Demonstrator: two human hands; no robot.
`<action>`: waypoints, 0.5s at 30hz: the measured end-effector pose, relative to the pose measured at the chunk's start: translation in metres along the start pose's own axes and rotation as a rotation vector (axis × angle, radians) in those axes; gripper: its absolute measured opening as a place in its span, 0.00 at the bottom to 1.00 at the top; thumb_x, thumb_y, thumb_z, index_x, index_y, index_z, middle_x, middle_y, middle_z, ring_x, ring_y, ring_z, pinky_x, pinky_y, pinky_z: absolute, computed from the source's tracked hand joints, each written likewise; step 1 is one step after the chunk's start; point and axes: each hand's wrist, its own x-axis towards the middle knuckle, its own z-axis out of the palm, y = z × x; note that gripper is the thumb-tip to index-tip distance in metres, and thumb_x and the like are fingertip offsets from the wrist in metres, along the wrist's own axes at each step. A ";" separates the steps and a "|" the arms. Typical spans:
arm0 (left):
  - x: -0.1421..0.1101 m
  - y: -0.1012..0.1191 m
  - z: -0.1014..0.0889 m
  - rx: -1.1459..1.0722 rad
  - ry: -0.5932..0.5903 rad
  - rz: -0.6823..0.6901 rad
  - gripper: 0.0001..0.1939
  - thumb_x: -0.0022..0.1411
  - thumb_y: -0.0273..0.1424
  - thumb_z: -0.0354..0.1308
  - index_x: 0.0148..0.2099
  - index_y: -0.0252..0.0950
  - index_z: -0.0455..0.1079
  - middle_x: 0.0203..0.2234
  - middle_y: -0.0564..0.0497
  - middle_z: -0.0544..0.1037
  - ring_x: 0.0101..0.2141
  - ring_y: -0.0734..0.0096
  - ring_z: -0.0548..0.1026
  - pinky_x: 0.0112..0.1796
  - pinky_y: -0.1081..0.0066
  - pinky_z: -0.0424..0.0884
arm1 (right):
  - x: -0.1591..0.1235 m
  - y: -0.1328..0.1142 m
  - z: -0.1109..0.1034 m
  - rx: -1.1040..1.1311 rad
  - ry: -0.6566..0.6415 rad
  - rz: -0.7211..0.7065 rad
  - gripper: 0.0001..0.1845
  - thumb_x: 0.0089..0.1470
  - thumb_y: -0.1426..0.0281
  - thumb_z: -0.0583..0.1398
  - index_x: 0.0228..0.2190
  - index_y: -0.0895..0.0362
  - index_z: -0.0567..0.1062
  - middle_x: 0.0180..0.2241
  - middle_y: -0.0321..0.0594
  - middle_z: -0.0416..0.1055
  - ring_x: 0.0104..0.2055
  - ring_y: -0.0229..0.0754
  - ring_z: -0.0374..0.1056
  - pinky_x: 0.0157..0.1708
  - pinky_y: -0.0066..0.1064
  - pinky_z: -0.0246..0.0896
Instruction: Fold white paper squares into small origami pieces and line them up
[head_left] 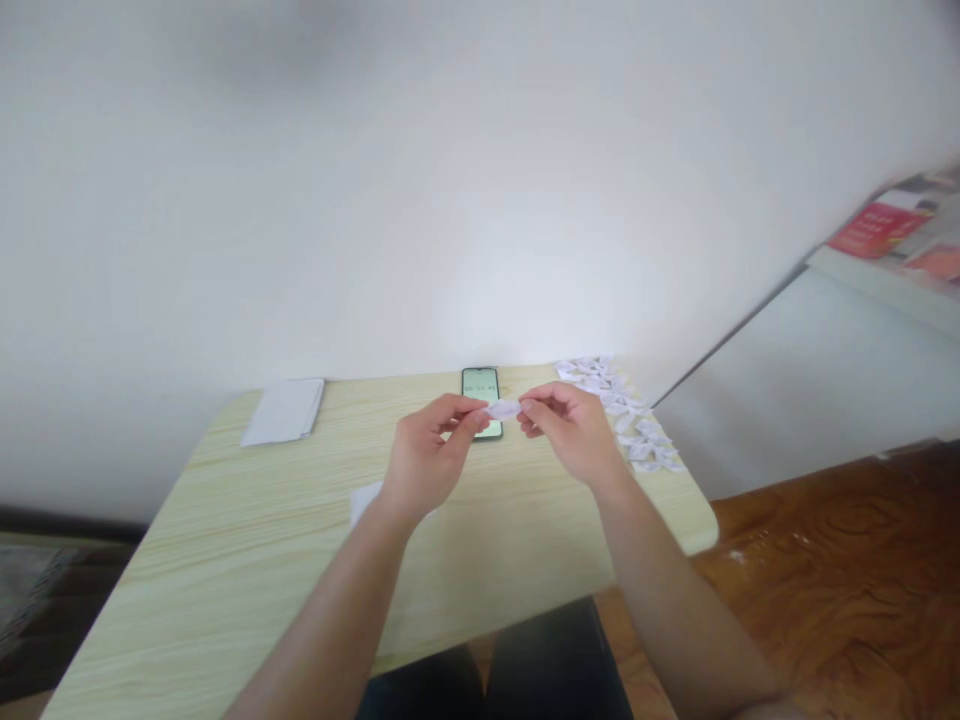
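A small folded piece of white paper (503, 410) is stretched between my two hands above the table. My left hand (435, 445) pinches its left end with thumb and fingertips. At its right end, my right hand (571, 428) grips it the same way. Behind the paper lies a phone (480, 383) with lit digits on its screen, partly covered by my left fingers and the paper. Under my left wrist a white sheet (364, 499) rests on the table, mostly hidden. Many folded white paper pieces (634, 420) are heaped along the table's right side.
A stack of white paper (282, 411) sits at the back left of the light wood table (247, 540). The table's back edge meets a white wall (450, 200). To the right stands a white cabinet (810, 370) with red packages (874, 230) on top.
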 end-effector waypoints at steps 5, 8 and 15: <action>-0.039 -0.016 0.014 0.092 0.000 -0.001 0.12 0.69 0.37 0.58 0.47 0.39 0.80 0.42 0.48 0.84 0.39 0.65 0.81 0.42 0.67 0.77 | -0.021 0.022 -0.001 -0.087 -0.046 0.098 0.08 0.56 0.65 0.65 0.34 0.56 0.81 0.27 0.37 0.78 0.26 0.37 0.73 0.29 0.29 0.72; -0.057 -0.027 0.021 0.164 -0.014 0.015 0.12 0.70 0.37 0.58 0.48 0.39 0.80 0.43 0.46 0.84 0.40 0.63 0.80 0.43 0.64 0.77 | -0.032 0.037 0.002 -0.162 -0.062 0.155 0.08 0.56 0.68 0.62 0.36 0.57 0.81 0.28 0.37 0.79 0.26 0.37 0.74 0.27 0.27 0.71; -0.086 -0.041 0.027 0.312 -0.103 0.076 0.11 0.69 0.36 0.57 0.47 0.41 0.79 0.42 0.47 0.83 0.47 0.58 0.78 0.51 0.58 0.75 | -0.033 0.062 -0.014 -0.435 -0.088 0.267 0.04 0.58 0.71 0.65 0.35 0.57 0.82 0.32 0.39 0.80 0.35 0.40 0.76 0.38 0.32 0.73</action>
